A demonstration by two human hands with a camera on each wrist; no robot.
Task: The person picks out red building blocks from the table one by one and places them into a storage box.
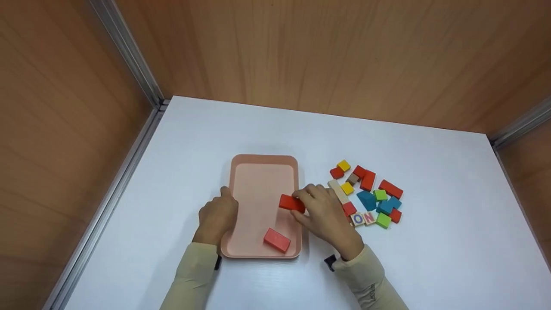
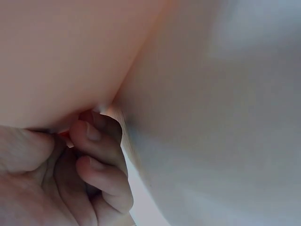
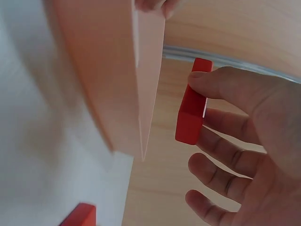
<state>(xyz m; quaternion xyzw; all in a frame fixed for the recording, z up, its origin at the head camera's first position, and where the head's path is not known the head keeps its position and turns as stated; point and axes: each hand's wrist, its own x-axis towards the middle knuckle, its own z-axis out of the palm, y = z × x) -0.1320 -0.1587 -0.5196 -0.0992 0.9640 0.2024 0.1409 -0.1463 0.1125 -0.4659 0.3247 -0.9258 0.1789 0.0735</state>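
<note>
Red and oblong, a wooden block (image 1: 292,203) is pinched in the right hand (image 1: 325,215) just above the right-hand wall of the pink tray (image 1: 262,159) on the white bench (image 1: 430,172). The left hand (image 1: 217,217) grips the tray's left rim with curled fingers. A second red block (image 1: 277,240) lies inside the tray near its front, and a heap of coloured blocks (image 1: 370,193) sits right of the tray.
</note>
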